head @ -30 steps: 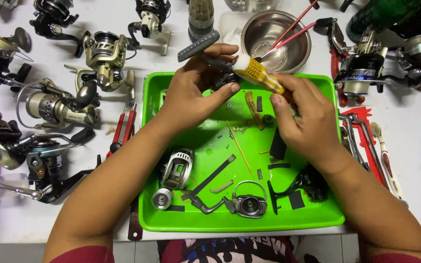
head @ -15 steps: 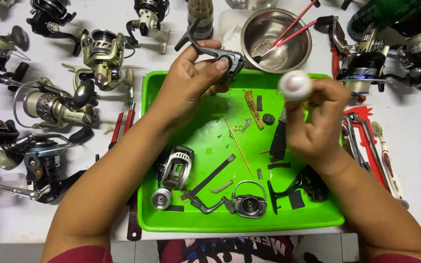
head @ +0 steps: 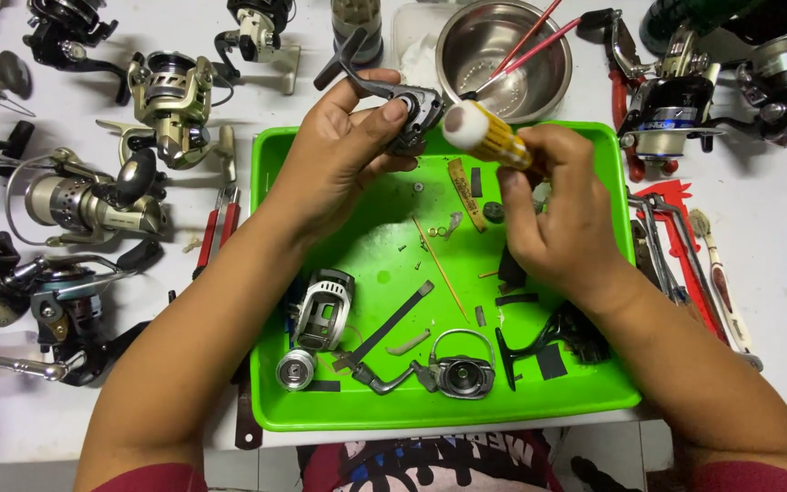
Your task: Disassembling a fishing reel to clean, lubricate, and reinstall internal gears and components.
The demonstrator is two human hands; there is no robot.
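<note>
My left hand point(head: 343, 155) grips a dark grey reel body point(head: 403, 100) with a handle arm sticking out toward the back, held over the far edge of the green tray point(head: 585, 396). My right hand point(head: 553, 214) holds a yellow-handled screwdriver point(head: 485, 137) with a white butt end. The screwdriver points at the reel body, handle end toward me. In the tray lie a silver spool point(head: 322, 310), a rotor with a bail wire point(head: 462, 369), a black handle point(head: 539, 346), a thin stick and several small screws and parts.
Several spinning reels point(head: 93, 205) lie on the white table to the left and along the back. A steel bowl point(head: 503, 59) with red sticks stands behind the tray. Red-handled pliers point(head: 216, 228) lie left of the tray. More reels and red tools point(head: 685, 219) sit at the right.
The screwdriver swung from upright, butt end toward the camera, to lying aslant against the reel body. My left hand kept the reel body over the tray's far edge.
</note>
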